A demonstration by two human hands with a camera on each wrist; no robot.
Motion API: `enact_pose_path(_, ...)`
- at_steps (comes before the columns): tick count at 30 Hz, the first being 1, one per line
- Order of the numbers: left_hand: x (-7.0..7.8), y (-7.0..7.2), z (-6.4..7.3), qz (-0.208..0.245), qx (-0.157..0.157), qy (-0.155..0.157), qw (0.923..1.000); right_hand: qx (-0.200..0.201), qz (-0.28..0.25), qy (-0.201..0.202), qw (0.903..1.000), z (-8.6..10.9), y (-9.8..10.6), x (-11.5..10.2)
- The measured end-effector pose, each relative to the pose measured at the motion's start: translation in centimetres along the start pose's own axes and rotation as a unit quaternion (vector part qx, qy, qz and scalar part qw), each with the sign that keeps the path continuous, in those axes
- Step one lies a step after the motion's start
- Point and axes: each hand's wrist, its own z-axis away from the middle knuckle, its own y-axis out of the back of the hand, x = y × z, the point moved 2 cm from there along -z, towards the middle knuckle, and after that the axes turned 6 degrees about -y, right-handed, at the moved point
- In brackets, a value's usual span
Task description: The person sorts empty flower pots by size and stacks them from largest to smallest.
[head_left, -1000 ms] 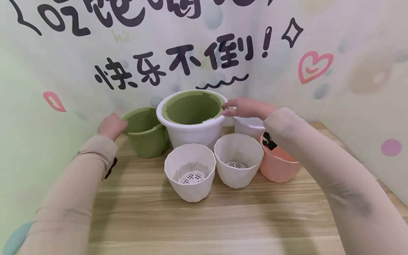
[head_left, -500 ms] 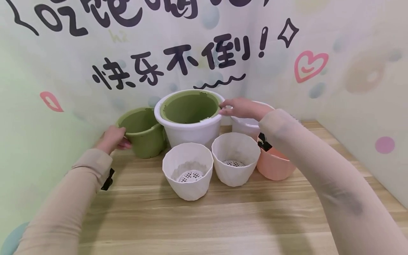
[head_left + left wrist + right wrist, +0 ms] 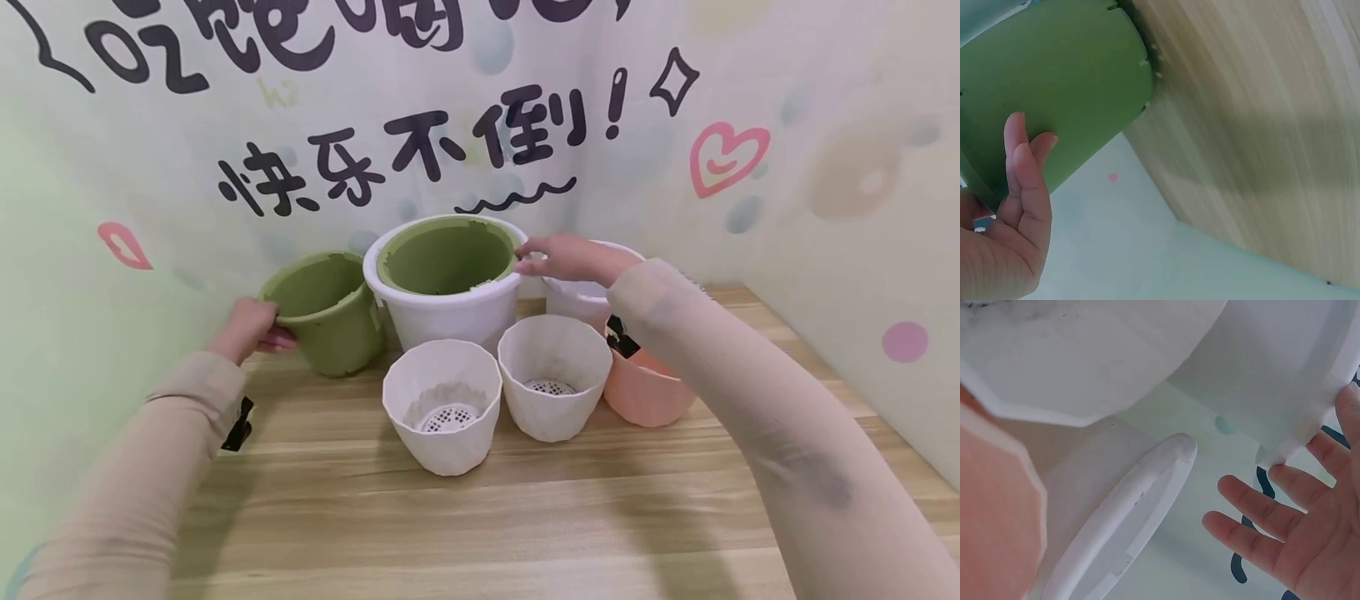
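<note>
My left hand (image 3: 246, 327) grips the left rim of a green flowerpot (image 3: 341, 337), which leans slightly over the wooden tabletop. In the left wrist view, fingers (image 3: 1032, 187) lie along the pot's outer wall, while the thumb is partly hidden at the rim. A large white flowerpot (image 3: 457, 317) stands beside it with another green pot (image 3: 450, 254) nested inside. My right hand (image 3: 566, 257) touches that white pot's right rim. Seen from the right wrist, its fingers (image 3: 1260, 503) are spread and fairly straight.
Two small white faceted pots (image 3: 442, 450) (image 3: 555, 417) with grated bottoms stand in front. A pink pot (image 3: 648, 396) is at the right, before another white pot (image 3: 573, 302) partly hidden by my right arm. A printed cloth wall (image 3: 360, 125) rises behind the table (image 3: 450, 533).
My left hand came down onto the left green pot's rim and took hold of it. That pot has since shifted a little left and tilted. The right hand stays at the white pot's rim.
</note>
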Motion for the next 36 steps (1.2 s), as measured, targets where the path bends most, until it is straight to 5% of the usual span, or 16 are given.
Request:
enact_pose_path(17, 4.8, 4.2, 1.2, -0.03, 0.001, -0.025, 0.9992, -0.009, 0.008, -0.014, 0.9998, 0.5, 0.1, 0.2)
enact_pose_path(25, 8.9, 6.1, 2.2, -0.034, 0.022, -0.058, 0.9975, -0.01, 0.008, -0.017, 0.9998, 0.5, 0.0, 0.0)
enact_pose_path(36, 14.5, 5.8, 2.6, -0.005, 0.036, -0.062, 0.9974, -0.02, 0.004, -0.022, 0.9995, 0.5, 0.0, -0.5)
